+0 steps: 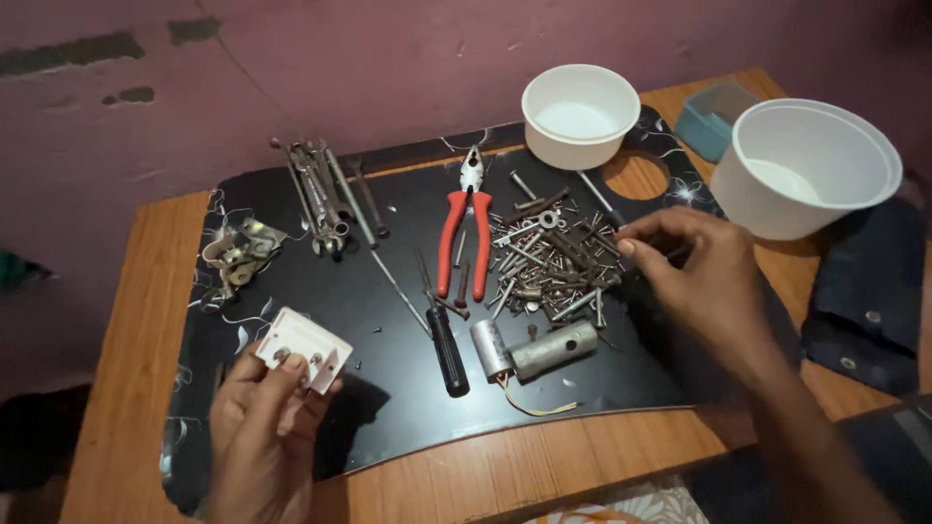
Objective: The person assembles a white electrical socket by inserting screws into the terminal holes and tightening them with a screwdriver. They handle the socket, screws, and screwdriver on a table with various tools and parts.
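My left hand (257, 417) holds a small white plastic plate with metal screws (303, 349) just above the front left of the black tray (388, 291). My right hand (694, 277) reaches over the right side of the tray, with its fingertips pinched at the edge of a heap of nails, screws and bolts (549, 257). Whether a screw sits between those fingers cannot be made out. Beside the heap lie red-handled pliers (464, 238), a black-handled screwdriver (432, 325), a grey metal cylinder (553, 349) and a small capacitor (490, 349).
Two white bowls stand at the back, a small one (580, 114) and a larger one (806, 165); a teal box (714, 116) sits between them. A bundle of spanners (320, 194) and metal brackets (238, 257) lie on the left. Dark cloth (869, 291) covers the table's right edge.
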